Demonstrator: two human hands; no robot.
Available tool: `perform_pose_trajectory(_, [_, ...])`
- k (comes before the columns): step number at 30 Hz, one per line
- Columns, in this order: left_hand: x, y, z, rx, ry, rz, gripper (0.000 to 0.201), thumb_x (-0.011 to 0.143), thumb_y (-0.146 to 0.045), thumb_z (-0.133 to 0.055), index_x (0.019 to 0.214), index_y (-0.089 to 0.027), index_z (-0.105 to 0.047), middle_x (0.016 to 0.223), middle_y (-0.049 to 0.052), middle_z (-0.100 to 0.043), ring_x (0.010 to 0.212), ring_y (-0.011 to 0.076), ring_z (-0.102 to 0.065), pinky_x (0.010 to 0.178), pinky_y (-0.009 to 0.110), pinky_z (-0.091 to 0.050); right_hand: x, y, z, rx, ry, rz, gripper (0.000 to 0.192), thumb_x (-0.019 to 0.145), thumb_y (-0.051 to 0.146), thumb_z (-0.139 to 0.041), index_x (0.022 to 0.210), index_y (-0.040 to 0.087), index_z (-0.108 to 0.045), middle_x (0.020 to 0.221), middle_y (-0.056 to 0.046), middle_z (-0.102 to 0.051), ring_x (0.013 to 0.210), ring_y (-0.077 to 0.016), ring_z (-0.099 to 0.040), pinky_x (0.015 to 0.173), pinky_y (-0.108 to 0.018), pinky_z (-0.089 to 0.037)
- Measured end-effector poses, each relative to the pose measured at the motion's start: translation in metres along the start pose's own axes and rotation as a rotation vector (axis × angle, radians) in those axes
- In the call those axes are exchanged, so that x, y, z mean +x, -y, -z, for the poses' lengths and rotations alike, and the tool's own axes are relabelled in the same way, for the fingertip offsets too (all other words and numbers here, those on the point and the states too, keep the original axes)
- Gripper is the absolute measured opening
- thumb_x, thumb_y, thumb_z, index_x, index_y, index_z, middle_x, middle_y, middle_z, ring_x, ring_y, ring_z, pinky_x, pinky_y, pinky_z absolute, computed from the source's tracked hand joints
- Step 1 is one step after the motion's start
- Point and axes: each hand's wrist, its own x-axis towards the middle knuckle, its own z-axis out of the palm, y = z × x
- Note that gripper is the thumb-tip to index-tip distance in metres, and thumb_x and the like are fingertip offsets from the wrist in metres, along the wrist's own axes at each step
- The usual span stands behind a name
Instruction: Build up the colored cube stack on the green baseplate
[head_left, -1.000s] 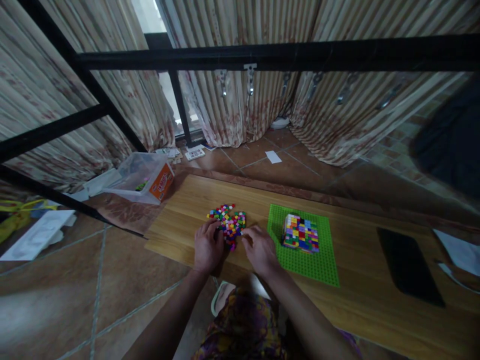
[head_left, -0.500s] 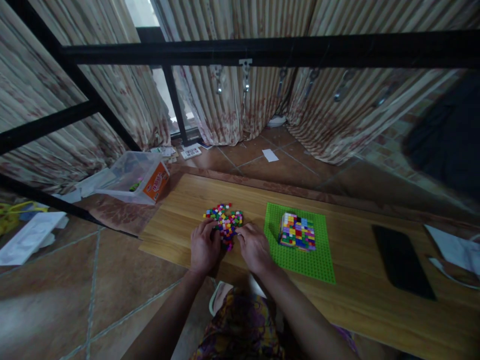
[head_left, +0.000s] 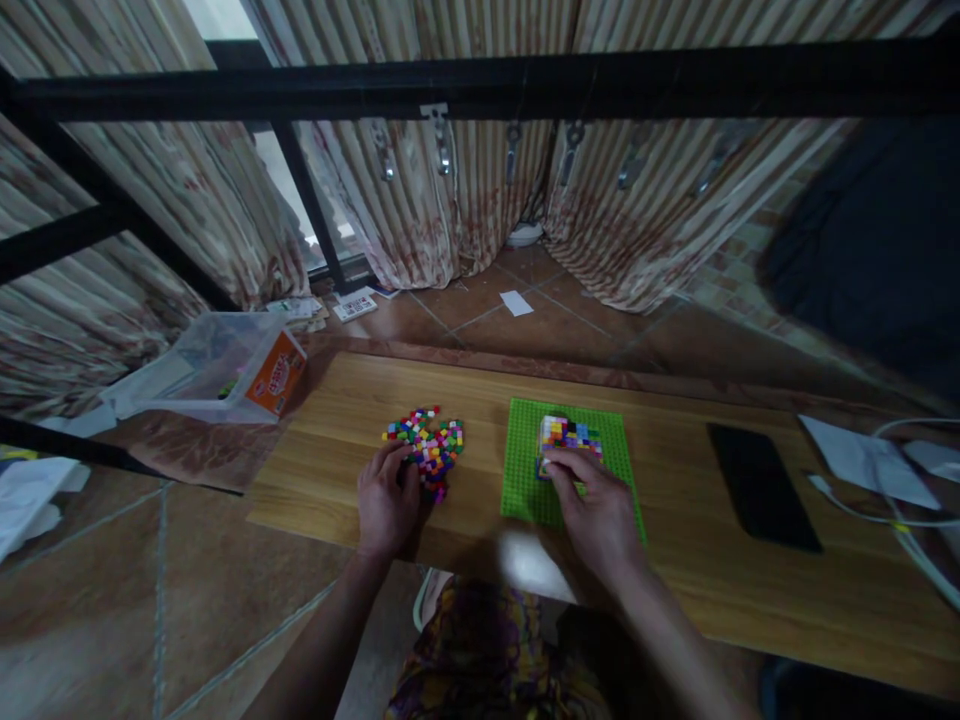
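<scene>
A loose pile of small multicoloured building bricks (head_left: 439, 445) lies on the wooden table. My left hand (head_left: 388, 495) rests at the pile's near left edge with its fingers curled together; what they hold, if anything, is hidden. On a green studded baseplate (head_left: 519, 480) stands a blocky build of multicoloured bricks (head_left: 574, 432). My right hand (head_left: 598, 500) is at the near left side of this build, thumb and forefinger pinched. A small pale brick shows at those fingertips, mostly covered. The hand hides the build's near right part.
A clear plastic box (head_left: 217, 370) with an orange label stands beyond the table's left end. To the right lie a black phone-like slab (head_left: 761, 485), white paper (head_left: 866, 460) and a white cable (head_left: 847, 503). A black metal bar (head_left: 480, 88) crosses above, before curtains.
My right hand has gone from the loose pile rightward to the build on the green baseplate. My left hand stays by the pile. The view has shifted to the right.
</scene>
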Motion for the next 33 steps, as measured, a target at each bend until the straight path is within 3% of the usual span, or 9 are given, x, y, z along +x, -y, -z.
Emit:
perform_pose_trajectory(5, [0.0, 0.002, -0.001, 0.016, 0.002, -0.024, 0.021, 0.088, -0.027, -0.053, 0.103, -0.017, -0.066, 0.115, 0.011, -0.066, 0.107, 0.0259, -0.062, 0.094, 0.043, -0.048, 0.023, -0.027, 0.018, -0.08, -0.087, -0.062, 0.025, 0.09, 0.037, -0.053, 0.093, 0.022, -0.072, 0.095, -0.006, -0.072, 0.087, -0.0214, -0.065, 0.081, -0.036, -0.049])
perform_pose_trajectory(13, [0.0, 0.004, -0.001, 0.026, 0.0, -0.029, 0.021, 0.089, -0.027, -0.053, 0.103, -0.018, -0.066, 0.115, 0.01, -0.067, 0.108, 0.026, -0.062, 0.095, 0.043, -0.048, 0.035, -0.048, 0.01, -0.041, -0.134, -0.057, 0.02, 0.083, 0.038, -0.061, 0.083, 0.025, -0.076, 0.096, -0.006, -0.065, 0.093, -0.0216, -0.059, 0.085, -0.038, -0.047])
perform_pose_trajectory(22, [0.0, 0.004, -0.002, 0.014, -0.018, -0.036, 0.021, 0.088, -0.028, -0.054, 0.102, -0.018, -0.066, 0.114, 0.011, -0.067, 0.107, 0.0258, -0.062, 0.094, 0.043, -0.049, 0.04, -0.054, 0.006, 0.043, -0.161, -0.126, 0.015, 0.076, 0.038, -0.067, 0.077, 0.026, -0.076, 0.097, -0.005, -0.064, 0.096, -0.0216, -0.059, 0.089, -0.04, -0.046])
perform_pose_trajectory(33, [0.001, 0.003, -0.002, 0.011, -0.003, -0.035, 0.021, 0.088, -0.028, -0.053, 0.101, -0.018, -0.066, 0.113, 0.011, -0.067, 0.106, 0.0259, -0.063, 0.094, 0.043, -0.05, 0.041, -0.06, 0.013, -0.003, -0.216, -0.131, 0.029, 0.081, 0.047, -0.062, 0.091, 0.023, -0.073, 0.103, -0.008, -0.068, 0.103, -0.024, -0.06, 0.097, -0.045, -0.042])
